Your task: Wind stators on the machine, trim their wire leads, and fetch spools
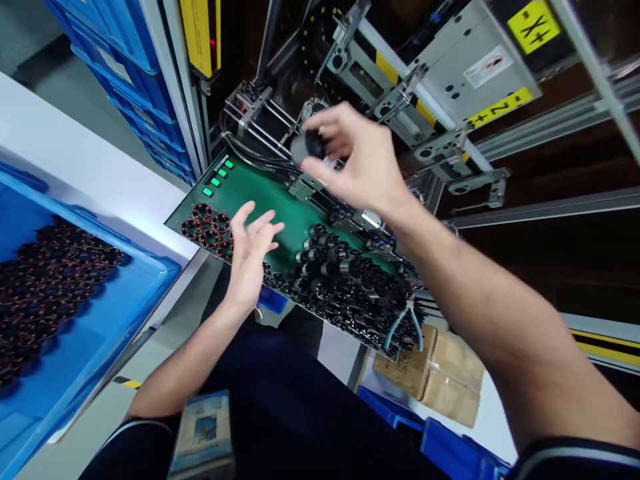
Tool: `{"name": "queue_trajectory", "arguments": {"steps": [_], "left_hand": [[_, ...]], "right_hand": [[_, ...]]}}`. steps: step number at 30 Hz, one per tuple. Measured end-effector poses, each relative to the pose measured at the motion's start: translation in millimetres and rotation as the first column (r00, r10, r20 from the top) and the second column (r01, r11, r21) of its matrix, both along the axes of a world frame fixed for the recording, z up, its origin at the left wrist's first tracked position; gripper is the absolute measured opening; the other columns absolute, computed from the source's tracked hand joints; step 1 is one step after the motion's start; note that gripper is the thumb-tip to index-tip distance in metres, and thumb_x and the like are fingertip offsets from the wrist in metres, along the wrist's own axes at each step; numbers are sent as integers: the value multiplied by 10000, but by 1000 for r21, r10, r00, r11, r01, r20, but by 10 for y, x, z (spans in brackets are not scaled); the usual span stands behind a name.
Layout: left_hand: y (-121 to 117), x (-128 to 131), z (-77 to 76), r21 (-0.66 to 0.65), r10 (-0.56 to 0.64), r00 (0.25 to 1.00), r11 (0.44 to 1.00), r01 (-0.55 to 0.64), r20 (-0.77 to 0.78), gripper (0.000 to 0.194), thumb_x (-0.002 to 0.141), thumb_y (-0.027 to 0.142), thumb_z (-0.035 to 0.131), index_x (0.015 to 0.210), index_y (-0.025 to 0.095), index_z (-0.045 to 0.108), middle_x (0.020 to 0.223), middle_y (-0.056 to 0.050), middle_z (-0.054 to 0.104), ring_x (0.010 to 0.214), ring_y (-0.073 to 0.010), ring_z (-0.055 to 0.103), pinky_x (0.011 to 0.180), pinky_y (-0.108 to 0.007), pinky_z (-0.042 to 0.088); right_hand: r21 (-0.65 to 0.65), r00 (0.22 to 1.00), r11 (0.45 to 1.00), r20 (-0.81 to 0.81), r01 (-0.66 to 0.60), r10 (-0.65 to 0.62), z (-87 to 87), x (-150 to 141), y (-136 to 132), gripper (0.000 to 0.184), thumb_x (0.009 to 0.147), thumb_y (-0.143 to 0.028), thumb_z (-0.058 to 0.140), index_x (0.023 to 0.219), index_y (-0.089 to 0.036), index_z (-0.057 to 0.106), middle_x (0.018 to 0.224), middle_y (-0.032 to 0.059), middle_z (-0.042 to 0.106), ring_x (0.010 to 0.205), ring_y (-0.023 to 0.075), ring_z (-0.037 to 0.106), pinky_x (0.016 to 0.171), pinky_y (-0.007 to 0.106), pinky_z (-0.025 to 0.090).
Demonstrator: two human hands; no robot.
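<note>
My right hand (357,163) is raised in front of the machine's fixture (260,110), its fingers closed on a small black cylindrical motor part (309,145). My left hand (250,250) hovers open, fingers spread, over the green work mat (273,200), holding nothing. Just left of that hand lie a few copper-wound stator rings (207,227). To its right is a heap of several black motor parts (350,280) on the mat.
A blue bin (100,313) at left holds several wound stators. Stacked blue crates (133,60) stand at the back left. Blue-handled pliers (407,327) lie at the mat's near edge. Cardboard boxes (435,373) sit below. Green lit buttons (217,177) line the mat's corner.
</note>
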State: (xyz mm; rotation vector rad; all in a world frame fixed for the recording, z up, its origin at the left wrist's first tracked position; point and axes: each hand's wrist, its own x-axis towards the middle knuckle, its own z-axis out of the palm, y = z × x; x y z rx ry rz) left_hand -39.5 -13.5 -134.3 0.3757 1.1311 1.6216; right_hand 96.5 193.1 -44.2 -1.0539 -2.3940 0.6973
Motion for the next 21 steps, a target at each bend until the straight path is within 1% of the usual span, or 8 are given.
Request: {"name": "queue_trajectory", "arguments": {"steps": [2, 5, 6, 8, 11, 14, 17, 21], "left_hand": [[-99, -95, -93, -2, 67, 994, 998, -68, -91, 685, 1018, 646, 896, 1581, 379, 611, 1549, -120, 766, 1334, -281, 790, 1084, -397, 614], [-327, -257, -238, -31, 121, 978, 991, -128, -170, 623, 1045, 588, 879, 1562, 360, 617, 1467, -107, 793, 1269, -248, 802, 1056, -364, 605], [-418, -321, -287, -49, 129, 973, 989, -141, -189, 609, 1050, 574, 877, 1555, 352, 620, 1441, -102, 803, 1249, -239, 808, 1042, -353, 603], [-607, -459, -385, -95, 146, 962, 981, -171, -229, 584, 1049, 544, 885, 1533, 336, 634, 1398, -91, 819, 1208, -228, 819, 1011, -335, 599], [-853, -668, -516, -166, 186, 941, 957, -239, -283, 517, 1048, 523, 882, 1475, 318, 674, 1335, -65, 831, 1140, -215, 826, 977, -319, 591], [-964, -818, -601, -214, 221, 935, 935, -284, -278, 471, 1041, 511, 884, 1428, 317, 700, 1285, -42, 839, 1098, -197, 821, 956, -296, 582], [-927, -874, -613, -223, 229, 945, 933, -281, -234, 466, 1021, 508, 900, 1400, 311, 713, 1253, -35, 846, 1065, -181, 819, 940, -276, 586], [-810, -863, -552, -172, 210, 950, 952, -252, -230, 465, 1008, 545, 911, 1366, 303, 739, 1234, -33, 850, 1032, -173, 823, 924, -275, 610]], "right_hand": [[97, 989, 984, -1, 150, -151, -97, -31, 566, 471, 884, -439, 965, 1298, -338, 764, 1286, -9, 861, 973, 224, 698, 920, 464, 662], [203, 954, 943, 92, 263, -285, -319, -58, 1314, 438, 851, -264, 986, 1232, -294, 772, 1273, -46, 863, 1009, 165, 629, 1014, 425, 624], [217, 935, 932, 144, 290, -324, -395, -67, 1493, 443, 845, -218, 987, 1234, -274, 781, 1269, -46, 865, 1018, 158, 622, 1057, 431, 609], [229, 900, 920, 232, 317, -368, -516, -88, 1727, 474, 828, -168, 1004, 1254, -236, 808, 1251, -34, 870, 1021, 157, 631, 1117, 456, 582], [237, 893, 935, 307, 263, -329, -604, -129, 1857, 516, 781, -184, 1066, 1248, -227, 850, 1169, -38, 880, 986, 160, 644, 1123, 466, 576], [273, 891, 946, 365, 176, -271, -617, -169, 1897, 507, 774, -241, 1099, 1224, -259, 867, 1136, -59, 884, 982, 156, 631, 1118, 468, 581], [260, 879, 953, 406, 153, -251, -587, -186, 1959, 533, 760, -226, 1114, 1236, -228, 874, 1171, -27, 898, 1023, 169, 685, 1124, 476, 586], [123, 867, 978, 453, 169, -206, -467, -174, 2052, 628, 793, -222, 1100, 1362, -126, 854, 1216, 68, 909, 995, 157, 754, 1078, 427, 606]]}}
